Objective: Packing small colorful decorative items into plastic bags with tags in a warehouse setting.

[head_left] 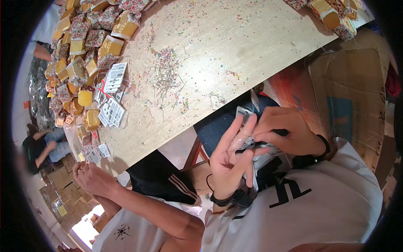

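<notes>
Cards [112,112], white, left on desk [252,50]: black print, too small to read. Shirt [323,206], near right: bold black lettering [289,194], partly folded. Carton [357,80], right: dark handwriting [381,117].

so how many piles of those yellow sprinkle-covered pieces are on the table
2: a large pile along the left side of the table, and a smaller pile at its upper right corner. Others may lie beyond the picture's rim.

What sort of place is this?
Probably a small workshop or packing room: colourful cake-like pieces are heaped on a worktable near loose metal hooks, and cardboard boxes stand stacked behind.
</notes>
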{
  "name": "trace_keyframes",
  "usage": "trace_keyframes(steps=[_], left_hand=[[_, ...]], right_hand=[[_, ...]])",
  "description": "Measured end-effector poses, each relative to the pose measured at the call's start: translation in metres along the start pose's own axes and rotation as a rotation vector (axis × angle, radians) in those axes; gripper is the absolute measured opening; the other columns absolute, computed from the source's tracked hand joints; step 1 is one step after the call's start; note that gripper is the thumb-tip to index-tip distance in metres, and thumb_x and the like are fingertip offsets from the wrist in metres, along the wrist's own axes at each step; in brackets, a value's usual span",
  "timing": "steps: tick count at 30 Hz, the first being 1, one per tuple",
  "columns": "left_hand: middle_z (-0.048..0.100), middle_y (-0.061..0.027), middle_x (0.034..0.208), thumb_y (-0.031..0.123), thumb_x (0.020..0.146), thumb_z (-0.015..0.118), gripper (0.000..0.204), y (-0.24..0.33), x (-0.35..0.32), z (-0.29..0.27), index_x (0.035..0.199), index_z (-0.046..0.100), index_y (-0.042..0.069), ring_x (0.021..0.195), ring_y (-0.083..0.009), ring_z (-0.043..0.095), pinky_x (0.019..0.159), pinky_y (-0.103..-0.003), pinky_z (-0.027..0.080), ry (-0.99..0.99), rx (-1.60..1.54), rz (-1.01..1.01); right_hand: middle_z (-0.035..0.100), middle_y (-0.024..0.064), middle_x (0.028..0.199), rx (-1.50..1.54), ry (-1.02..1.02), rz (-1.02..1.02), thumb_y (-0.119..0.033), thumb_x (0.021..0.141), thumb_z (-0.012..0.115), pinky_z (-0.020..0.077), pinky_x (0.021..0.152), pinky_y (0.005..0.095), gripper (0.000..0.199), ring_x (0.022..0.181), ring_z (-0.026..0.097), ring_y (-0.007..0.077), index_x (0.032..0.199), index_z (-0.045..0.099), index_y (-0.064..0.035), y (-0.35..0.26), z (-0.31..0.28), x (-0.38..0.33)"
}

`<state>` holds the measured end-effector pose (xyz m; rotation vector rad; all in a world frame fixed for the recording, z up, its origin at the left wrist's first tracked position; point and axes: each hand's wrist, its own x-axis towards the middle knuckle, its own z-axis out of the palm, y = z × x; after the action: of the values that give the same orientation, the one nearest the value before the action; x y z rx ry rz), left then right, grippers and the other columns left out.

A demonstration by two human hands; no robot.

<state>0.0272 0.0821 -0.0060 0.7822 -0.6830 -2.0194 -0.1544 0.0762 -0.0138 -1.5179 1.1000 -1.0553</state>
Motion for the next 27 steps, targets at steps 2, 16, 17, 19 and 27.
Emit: trace_keyframes(steps=[2, 16, 17, 19, 27], left_hand=[[0.040, -0.0271, 0.137, -0.003, 0.092, 0.042, 0.051, -0.003, -0.001, 0.001, 0.140, 0.024, -0.007, 0.045, -0.0059, 0.054, 0.075, -0.029, 0.056, 0.046, 0.023, 0.011], [0.056, -0.0229, 0.123, 0.002, 0.095, 0.041, 0.049, -0.018, -0.008, 0.017, 0.141, 0.024, -0.004, 0.053, -0.0093, 0.058, 0.043, -0.016, 0.047, 0.266, 0.598, 0.182], [0.056, -0.0229, 0.123, 0.002, 0.095, 0.041, 0.049, -0.018, -0.008, 0.018, 0.141, 0.024, -0.004, 0.053, -0.0093, 0.058, 0.043, -0.016, 0.047, 0.266, 0.599, 0.184], [0.054, -0.0241, 0.124, 0.003, 0.096, 0.040, 0.050, -0.019, -0.008, 0.021, 0.141, 0.021, -0.004, 0.050, -0.0121, 0.058, 0.046, -0.018, 0.051, 0.385, 0.462, 0.242], [0.056, -0.0125, 0.067, 0.008, 0.091, 0.048, 0.051, -0.008, -0.013, -0.003, 0.134, 0.024, -0.005, 0.035, -0.0098, 0.044, 0.034, -0.026, 0.047, -0.035, -0.239, 0.072]], right_hand=[[0.059, 0.0100, 0.077, -0.018, -0.009, -0.033, -0.004, 0.080, 0.066, 0.0428, 0.057, 0.0287, 0.010, 0.065, 0.057, 0.0199, 0.089, 0.066, -0.0013, -0.001, 0.003, -0.002], [0.054, 0.0024, 0.075, 0.229, -0.046, 0.193, -0.006, 0.084, 0.065, 0.0363, 0.058, 0.0226, 0.007, 0.067, 0.048, 0.0090, 0.088, 0.067, -0.0014, 0.006, 0.010, -0.003], [0.053, 0.0026, 0.076, 0.244, 0.011, 0.148, -0.007, 0.084, 0.064, 0.0355, 0.059, 0.0219, 0.007, 0.070, 0.047, 0.0086, 0.087, 0.067, -0.0009, 0.006, 0.012, -0.004], [0.051, 0.0029, 0.078, 0.249, 0.068, 0.092, -0.009, 0.087, 0.061, 0.0353, 0.061, 0.0220, 0.010, 0.071, 0.045, 0.0088, 0.086, 0.064, -0.0002, 0.005, 0.011, -0.005], [0.046, 0.0044, 0.083, 0.564, -0.042, -0.001, -0.017, 0.097, 0.047, 0.0353, 0.070, 0.0258, 0.017, 0.075, 0.042, 0.0117, 0.087, 0.049, -0.0030, -0.003, -0.002, -0.004]])
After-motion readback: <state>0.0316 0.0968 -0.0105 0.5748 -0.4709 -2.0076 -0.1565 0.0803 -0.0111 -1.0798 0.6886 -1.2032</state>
